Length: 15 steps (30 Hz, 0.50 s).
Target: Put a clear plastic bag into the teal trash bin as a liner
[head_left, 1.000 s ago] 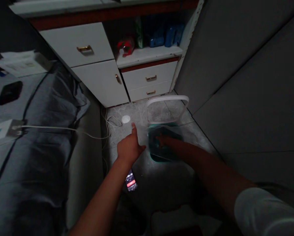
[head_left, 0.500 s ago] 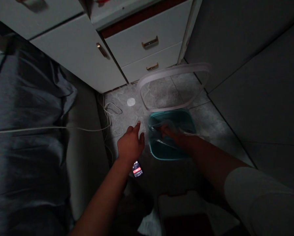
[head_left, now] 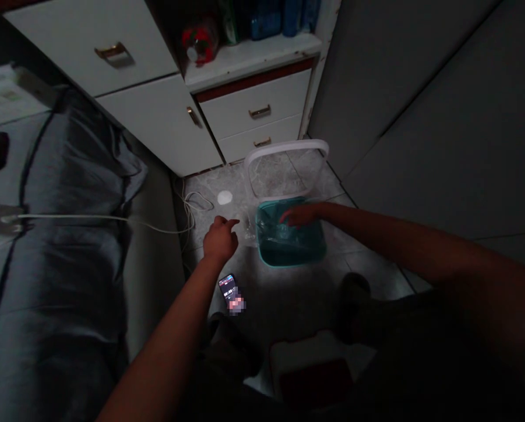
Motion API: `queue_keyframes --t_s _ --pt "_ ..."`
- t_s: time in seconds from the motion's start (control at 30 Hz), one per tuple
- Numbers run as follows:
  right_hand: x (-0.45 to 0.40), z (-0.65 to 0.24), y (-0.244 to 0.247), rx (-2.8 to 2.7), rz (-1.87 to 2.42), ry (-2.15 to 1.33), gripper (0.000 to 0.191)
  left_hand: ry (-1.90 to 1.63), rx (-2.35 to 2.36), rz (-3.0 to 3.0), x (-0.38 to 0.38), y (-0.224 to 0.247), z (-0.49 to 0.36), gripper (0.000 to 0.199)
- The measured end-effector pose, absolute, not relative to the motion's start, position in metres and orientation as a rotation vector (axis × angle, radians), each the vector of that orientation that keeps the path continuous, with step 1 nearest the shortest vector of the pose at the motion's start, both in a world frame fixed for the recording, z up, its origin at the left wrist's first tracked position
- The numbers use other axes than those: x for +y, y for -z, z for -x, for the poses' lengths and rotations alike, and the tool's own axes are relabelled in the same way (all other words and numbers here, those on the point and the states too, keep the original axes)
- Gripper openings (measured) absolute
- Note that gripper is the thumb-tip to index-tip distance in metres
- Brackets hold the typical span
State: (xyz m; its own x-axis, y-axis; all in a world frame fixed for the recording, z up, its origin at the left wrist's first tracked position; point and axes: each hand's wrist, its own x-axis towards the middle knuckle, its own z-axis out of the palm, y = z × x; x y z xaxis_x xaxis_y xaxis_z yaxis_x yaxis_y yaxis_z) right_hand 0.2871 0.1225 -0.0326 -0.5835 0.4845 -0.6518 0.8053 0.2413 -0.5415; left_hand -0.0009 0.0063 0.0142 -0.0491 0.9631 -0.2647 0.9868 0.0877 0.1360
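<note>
A teal bin (head_left: 291,258) stands on the floor. Clear, thin plastic bag (head_left: 269,231) lines its inside and spills over its left side. The pale ring-shaped rim (head_left: 286,146) stands tilted up behind the bin. My right hand (head_left: 302,215) reaches over the bin's back part, fingers apart and pointing down against the bag. Left of the bin, my left hand (head_left: 221,239) hovers with its index finger stretched towards the spilled plastic; its other fingers are bent and partly hidden. I see nothing held in it.
A lit phone (head_left: 229,291) lies on the floor below my left hand. White cable (head_left: 194,205) coils beside the bed (head_left: 157,264). White drawers (head_left: 258,108) stand behind, a dark panel (head_left: 442,146) at right. Close to my feet is a white and red box (head_left: 309,351).
My right hand has lifted and opened out over the bag in the bin. My left hand has shifted slightly left. The view has tilted up, showing bottles on the shelf.
</note>
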Motion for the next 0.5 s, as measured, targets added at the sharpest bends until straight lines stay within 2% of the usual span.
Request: queue_keyframes --t_s 0.1,0.17,0.23,0.3,0.37,0.5 --pt "0.145 -0.336 0.009 2.016 -1.556 1.405 0.045 0.033 2.113 -1.907 0.005 -0.011 0.019 0.046" --pt "0.15 -0.368 -0.005 1.97 -1.826 1.225 0.044 0.009 2.156 -1.916 0.002 -0.012 0.026 0.044" --pt "0.14 -0.391 -0.018 2.019 -1.943 0.876 0.04 -0.016 2.199 -1.984 -0.002 -0.014 0.026 0.04" --pt "0.114 -0.4 -0.03 2.144 -1.921 0.578 0.036 -0.066 2.194 -2.111 -0.007 -0.016 0.019 0.037" --pt "0.078 -0.398 -0.038 2.3 -1.838 0.451 0.035 -0.104 2.079 -2.27 -0.012 -0.016 0.007 0.035" --pt "0.014 -0.382 -0.037 2.467 -1.622 0.554 0.033 -0.031 1.721 -2.449 -0.015 -0.006 -0.015 0.043"
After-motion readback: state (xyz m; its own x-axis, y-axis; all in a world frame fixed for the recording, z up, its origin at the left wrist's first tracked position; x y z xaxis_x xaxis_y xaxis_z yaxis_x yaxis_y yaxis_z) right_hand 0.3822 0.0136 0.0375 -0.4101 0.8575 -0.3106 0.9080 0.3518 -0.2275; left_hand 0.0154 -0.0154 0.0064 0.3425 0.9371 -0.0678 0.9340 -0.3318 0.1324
